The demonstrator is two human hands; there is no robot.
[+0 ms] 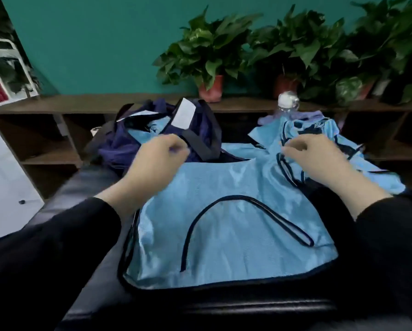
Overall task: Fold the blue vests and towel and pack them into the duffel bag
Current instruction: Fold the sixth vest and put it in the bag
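both grips closed: left hand [156, 155] and right hand [316, 156] pinch the blue vest [224, 225].

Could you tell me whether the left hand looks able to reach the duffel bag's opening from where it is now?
Probably yes. The left hand hovers just in front of the duffel bag, whose top gapes open with a blue vest already inside. Only a dark strap lies near, not blocking.

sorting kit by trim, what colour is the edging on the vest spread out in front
Dark navy, nearly black, on the light blue vest; the head view shows it.
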